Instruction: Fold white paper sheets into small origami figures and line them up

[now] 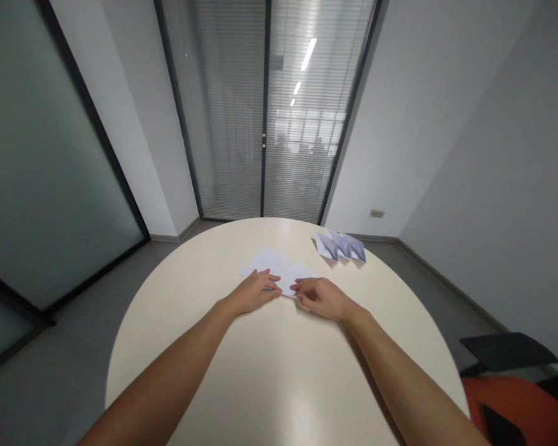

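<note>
A white sheet of paper (279, 265) lies on the round table, with a folded edge toward me. My left hand (256, 291) rests on its near left part, fingers stretched out over the paper and thumb along the near edge. At the near right edge, my right hand (320, 296) has its fingers curled, with thumb and forefinger closed on the paper. Part of the paper's near edge is hidden by both hands. Several folded white paper pieces (340, 246) stand in an overlapping row at the far right of the table.
The cream round table (260, 378) fills the middle of the view. An orange and black chair (516, 402) stands beyond its right edge. Behind the table is a glass partition with blinds (232, 124), and white walls (428, 111) rise on either side.
</note>
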The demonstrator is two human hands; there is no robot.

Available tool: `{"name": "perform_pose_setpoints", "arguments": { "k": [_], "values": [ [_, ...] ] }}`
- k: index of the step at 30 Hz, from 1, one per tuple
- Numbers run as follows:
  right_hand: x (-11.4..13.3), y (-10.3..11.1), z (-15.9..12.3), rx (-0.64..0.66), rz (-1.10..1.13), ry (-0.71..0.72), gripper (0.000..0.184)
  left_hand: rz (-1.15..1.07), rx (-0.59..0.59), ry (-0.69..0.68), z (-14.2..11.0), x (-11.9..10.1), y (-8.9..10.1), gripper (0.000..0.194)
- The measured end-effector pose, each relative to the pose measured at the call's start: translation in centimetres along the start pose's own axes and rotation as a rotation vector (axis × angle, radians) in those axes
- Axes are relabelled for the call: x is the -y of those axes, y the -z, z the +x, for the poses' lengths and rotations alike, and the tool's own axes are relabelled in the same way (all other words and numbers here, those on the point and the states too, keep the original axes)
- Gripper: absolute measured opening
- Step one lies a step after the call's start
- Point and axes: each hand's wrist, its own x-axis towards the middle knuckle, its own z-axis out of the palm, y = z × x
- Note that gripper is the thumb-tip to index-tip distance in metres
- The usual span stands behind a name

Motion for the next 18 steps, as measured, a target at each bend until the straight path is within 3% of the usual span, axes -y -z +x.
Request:
{"name": "perform_pose_setpoints", "arguments": {
  "k": [7,18],
  "values": [
    [0.01,0.22,-0.02,-0.042,-0.012,-0.132,0.028,-0.039,-0.047,-0.020,0.10,0.36,-0.09,0.026],
    [0.17,0.26,0.15,-0.073,-0.041,-0.122,0.038,0.019,-0.105,-0.009,0.25,0.00,-0.17,0.019]
  ]
}}
